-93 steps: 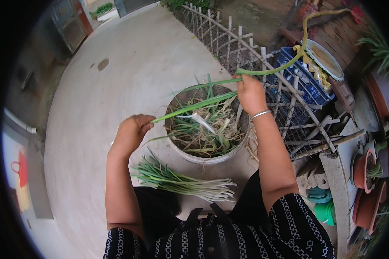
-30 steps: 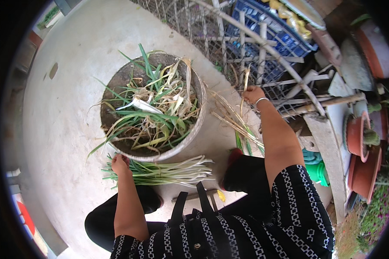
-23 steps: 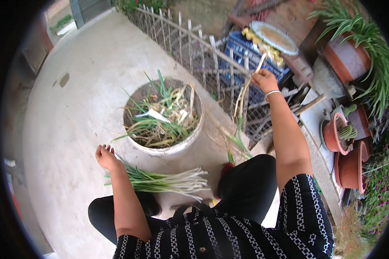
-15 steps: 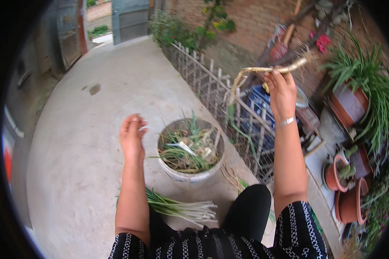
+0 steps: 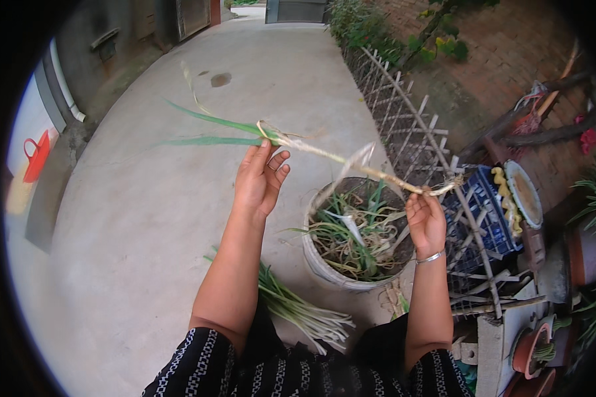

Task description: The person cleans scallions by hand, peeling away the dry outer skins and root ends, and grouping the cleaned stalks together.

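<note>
Green scallion point(image 5: 324, 153) spanned centre frame above the bucket point(image 5: 324, 268). Right hand point(image 5: 425, 221) fingers were clamped on its root end; left hand point(image 5: 261, 178) fingers, loosely together, steadied the leaf base. Judged light, limp, easily bruised; best held at the firm white stalk.

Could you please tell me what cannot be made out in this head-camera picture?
- Right hand: its grip on the green onion root end is hidden behind the fingers.
- Bucket: its bottom is covered by trimmings.
- Cleaned onion bundle: partly hidden behind the left forearm.
- Right edge: flowerpots cut off and darkened by the fisheye rim.
</note>
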`<state>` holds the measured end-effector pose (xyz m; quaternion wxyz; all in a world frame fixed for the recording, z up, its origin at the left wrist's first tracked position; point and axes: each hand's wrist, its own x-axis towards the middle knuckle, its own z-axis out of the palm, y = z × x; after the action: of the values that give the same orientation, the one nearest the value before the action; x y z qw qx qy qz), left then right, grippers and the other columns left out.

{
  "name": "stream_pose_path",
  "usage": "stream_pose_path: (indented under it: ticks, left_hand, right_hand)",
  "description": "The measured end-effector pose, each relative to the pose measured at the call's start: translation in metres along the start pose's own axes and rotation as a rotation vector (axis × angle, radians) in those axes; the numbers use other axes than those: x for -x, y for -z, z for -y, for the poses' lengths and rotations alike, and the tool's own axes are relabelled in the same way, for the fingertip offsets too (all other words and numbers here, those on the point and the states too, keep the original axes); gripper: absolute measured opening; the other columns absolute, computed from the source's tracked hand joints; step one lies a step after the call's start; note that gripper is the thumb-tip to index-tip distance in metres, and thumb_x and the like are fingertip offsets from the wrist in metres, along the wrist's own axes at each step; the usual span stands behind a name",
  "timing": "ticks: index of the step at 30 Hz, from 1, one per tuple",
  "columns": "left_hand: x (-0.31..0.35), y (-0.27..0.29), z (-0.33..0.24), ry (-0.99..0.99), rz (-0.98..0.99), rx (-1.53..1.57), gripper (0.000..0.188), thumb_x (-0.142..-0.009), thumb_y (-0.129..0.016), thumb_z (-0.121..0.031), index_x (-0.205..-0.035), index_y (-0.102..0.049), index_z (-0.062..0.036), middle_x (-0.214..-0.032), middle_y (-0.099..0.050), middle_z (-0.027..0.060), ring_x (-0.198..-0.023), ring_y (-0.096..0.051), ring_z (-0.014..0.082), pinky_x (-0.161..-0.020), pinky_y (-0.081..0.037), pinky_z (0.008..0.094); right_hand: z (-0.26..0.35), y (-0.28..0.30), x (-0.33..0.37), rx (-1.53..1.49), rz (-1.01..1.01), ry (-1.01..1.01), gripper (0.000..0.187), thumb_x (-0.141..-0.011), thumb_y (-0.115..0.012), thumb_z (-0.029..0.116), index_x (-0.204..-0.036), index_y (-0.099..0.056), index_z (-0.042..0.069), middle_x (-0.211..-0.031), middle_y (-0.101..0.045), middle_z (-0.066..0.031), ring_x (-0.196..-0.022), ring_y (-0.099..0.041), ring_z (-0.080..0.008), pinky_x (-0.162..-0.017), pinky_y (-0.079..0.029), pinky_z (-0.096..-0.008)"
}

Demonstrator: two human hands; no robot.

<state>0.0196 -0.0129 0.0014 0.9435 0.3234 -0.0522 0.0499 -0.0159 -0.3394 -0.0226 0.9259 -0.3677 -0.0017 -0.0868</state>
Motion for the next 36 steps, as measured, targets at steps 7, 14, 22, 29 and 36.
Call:
stream_pose_path:
  ticks: [7, 14, 22, 29, 36]
  left_hand:
    - [0.001, -0.014, 0.007, -0.075, -0.125, -0.29, 0.016, -0.087, -0.054, -0.016, -0.098, -0.052, -0.0051, -0.088, -0.059, 0.0041, -0.076, -0.06, 0.0154, -0.067, -0.049, 0.0251]
    - [0.038, -0.04, 0.037, -0.076, -0.022, -0.531, 0.013, -0.086, -0.055, -0.009, -0.095, -0.054, -0.0008, -0.084, -0.059, 0.0064, -0.074, -0.059, 0.013, -0.068, -0.05, 0.0251]
    - [0.054, -0.041, 0.047, -0.119, 0.127, -0.614, 0.013, -0.085, -0.056, -0.008, -0.095, -0.055, 0.0002, -0.083, -0.06, 0.0067, -0.075, -0.058, 0.012, -0.068, -0.049, 0.0242]
    - [0.054, -0.041, 0.051, -0.144, 0.112, -0.621, 0.014, -0.085, -0.057, -0.01, -0.095, -0.055, 0.0004, -0.083, -0.061, 0.0061, -0.075, -0.058, 0.0123, -0.068, -0.048, 0.0241]
    - [0.055, -0.036, 0.049, -0.11, 0.15, -0.715, 0.018, -0.083, -0.06, -0.012, -0.097, -0.057, 0.0001, -0.089, -0.06, 0.007, -0.076, -0.058, 0.0142, -0.069, -0.05, 0.0269]
  right_hand:
    - [-0.016, 0.014, -0.018, 1.826, 0.176, -0.019, 0.025, -0.082, -0.06, 0.022, -0.071, -0.059, 0.0, -0.057, -0.057, -0.0041, -0.057, -0.056, -0.0133, -0.053, -0.045, -0.026]
    - [-0.054, -0.115, 0.025, 1.273, 0.409, 0.595, 0.039, -0.068, -0.07, 0.018, -0.102, -0.056, 0.005, -0.087, -0.056, -0.0086, -0.065, -0.056, -0.021, -0.059, -0.046, -0.0306]
    - [-0.055, -0.099, 0.022, 1.051, 0.426, 0.307, 0.019, -0.075, -0.065, 0.013, -0.088, -0.059, 0.002, -0.08, -0.058, -0.0077, -0.058, -0.055, -0.0151, -0.055, -0.044, -0.0273]
    - [-0.058, -0.093, 0.023, 0.997, 0.38, 0.307, 0.015, -0.078, -0.063, 0.012, -0.088, -0.06, 0.0, -0.075, -0.054, -0.0032, -0.062, -0.051, -0.0098, -0.056, -0.041, -0.0237]
    - [-0.055, -0.095, 0.024, 1.074, 0.43, 0.246, 0.017, -0.078, -0.062, 0.015, -0.086, -0.059, 0.0, -0.076, -0.057, -0.0066, -0.063, -0.054, -0.0135, -0.058, -0.043, -0.0265]
